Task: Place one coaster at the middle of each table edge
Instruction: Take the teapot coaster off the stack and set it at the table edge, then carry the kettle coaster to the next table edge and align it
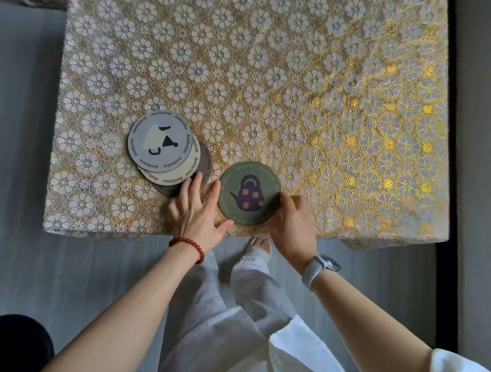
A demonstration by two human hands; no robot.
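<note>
A round green coaster (249, 193) with a dark teapot picture lies near the middle of the table's near edge. My right hand (293, 222) pinches its right rim. My left hand (197, 209) lies flat with fingers spread; its thumb touches the green coaster's lower left rim and its fingertips rest on a fanned stack to the left. That stack has a grey coaster (160, 142) on top, a cream coaster (178, 170) under it and a dark brown coaster (205, 163) at the bottom.
The table (282, 67) wears a gold and white flowered cloth. A black strip and a grey wall run along its right side. Grey floor lies to the left. A dark bag (10, 342) sits at the lower left. My legs stand at the near edge.
</note>
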